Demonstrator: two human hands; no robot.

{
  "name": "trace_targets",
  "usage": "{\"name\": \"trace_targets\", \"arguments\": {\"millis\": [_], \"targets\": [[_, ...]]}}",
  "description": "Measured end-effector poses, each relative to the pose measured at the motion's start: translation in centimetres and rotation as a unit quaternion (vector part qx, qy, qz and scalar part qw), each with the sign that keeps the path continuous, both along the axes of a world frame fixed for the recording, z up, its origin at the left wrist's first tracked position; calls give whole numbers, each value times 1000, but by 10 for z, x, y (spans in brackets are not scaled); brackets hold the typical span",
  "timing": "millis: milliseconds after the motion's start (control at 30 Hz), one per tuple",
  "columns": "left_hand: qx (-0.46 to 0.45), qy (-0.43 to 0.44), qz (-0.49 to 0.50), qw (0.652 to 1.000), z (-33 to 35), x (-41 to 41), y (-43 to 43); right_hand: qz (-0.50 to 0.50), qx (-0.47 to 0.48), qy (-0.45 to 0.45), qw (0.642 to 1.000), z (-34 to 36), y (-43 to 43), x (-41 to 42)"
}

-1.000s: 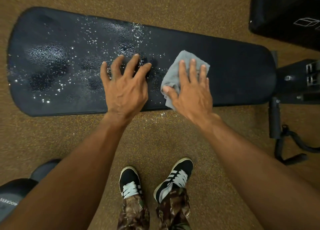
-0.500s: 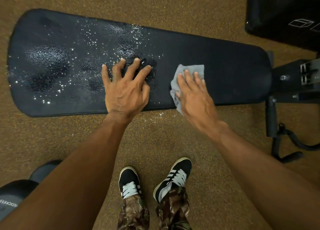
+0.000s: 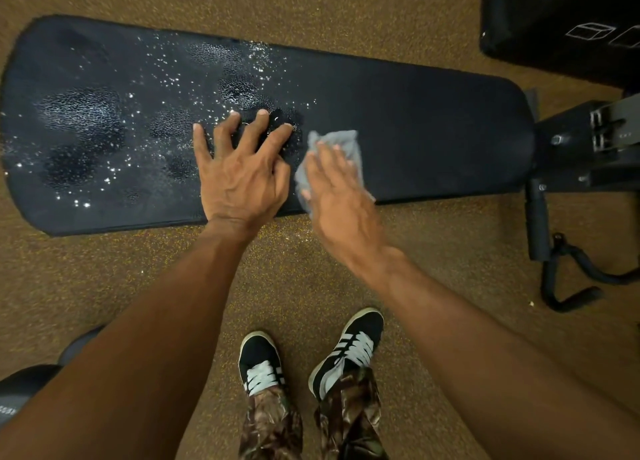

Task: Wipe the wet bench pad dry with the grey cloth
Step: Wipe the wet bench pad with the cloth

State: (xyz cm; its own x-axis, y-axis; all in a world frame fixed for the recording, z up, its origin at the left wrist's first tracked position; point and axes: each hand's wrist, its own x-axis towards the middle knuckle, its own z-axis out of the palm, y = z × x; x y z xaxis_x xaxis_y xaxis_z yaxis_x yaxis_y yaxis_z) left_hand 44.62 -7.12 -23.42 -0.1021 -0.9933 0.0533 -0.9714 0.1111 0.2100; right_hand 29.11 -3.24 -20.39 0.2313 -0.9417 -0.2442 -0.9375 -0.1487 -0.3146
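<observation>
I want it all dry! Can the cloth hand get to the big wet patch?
Probably not yet. The left hand lies spread on the bench pad between the right hand pressing the grey cloth and that wet patch.

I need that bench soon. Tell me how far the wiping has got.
Done: the right part of the pad looks matte, with no droplets. In hand: the right hand presses the cloth flat at mid-pad, next to the left hand, which rests on the wet area. Left: droplets and wet patches cover the pad's left half.
</observation>
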Motion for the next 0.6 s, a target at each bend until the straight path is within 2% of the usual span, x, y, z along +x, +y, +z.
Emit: {"name": "trace_targets", "arguments": {"millis": [67, 133, 200, 267, 333, 433, 500, 600], "targets": [[-1, 0, -4, 1000, 0, -1, 1, 56, 1, 14, 998, -1, 19, -2], [-4, 0, -6, 1000, 0, 0, 1, 61, 21, 30, 997, 4, 36, -18], [-2, 1, -5, 1000, -1, 2, 1, 13, 20, 53, 998, 9, 38, -40], [-3, 0, -3, 1000, 0, 1, 0, -77, 24, 62, 995, 11, 23, -53], [-2, 1, -2, 1000, 0, 0, 1, -118, 10, 39, 992, 8, 7, -47], [-1, 2, -4, 1000, 0, 0, 2, -45, -24, 4, 999, 3, 8, -19], [0, 1, -7, 1000, 0, -1, 2, 7, 1, 13, 1000, 6, 23, -15], [8, 2, -9, 1000, 1, -2, 1, -3, 13, 41, 999, 9, 37, -42]]}}
